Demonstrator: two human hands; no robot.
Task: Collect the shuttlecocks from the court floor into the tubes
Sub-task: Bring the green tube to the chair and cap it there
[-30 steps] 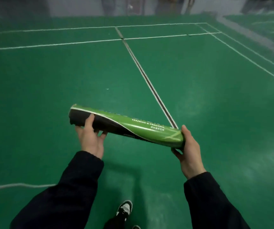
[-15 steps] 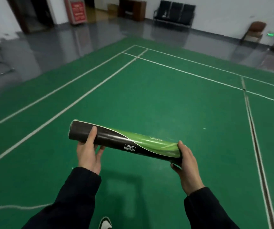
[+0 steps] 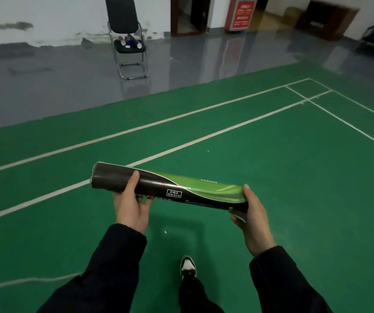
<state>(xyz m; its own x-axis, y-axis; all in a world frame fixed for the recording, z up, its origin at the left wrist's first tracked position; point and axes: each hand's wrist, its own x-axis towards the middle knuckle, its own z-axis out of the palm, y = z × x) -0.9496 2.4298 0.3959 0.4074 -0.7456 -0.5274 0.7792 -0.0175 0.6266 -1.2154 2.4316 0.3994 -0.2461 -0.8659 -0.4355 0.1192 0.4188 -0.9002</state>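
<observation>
The tube (image 3: pixel 170 189) has been turned between the left hand (image 3: pixel 131 205) and right hand (image 3: pixel 252 219), so more of its black side and a white-boxed label now face up. Beyond the hands, a folding chair (image 3: pixel 127 37) has come into sight, and a shoe (image 3: pixel 188 266) now shows below them.

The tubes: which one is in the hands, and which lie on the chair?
The green-and-black tube is held at both ends, left hand and right hand. The other tubes lie on the black chair by the wall.
</observation>
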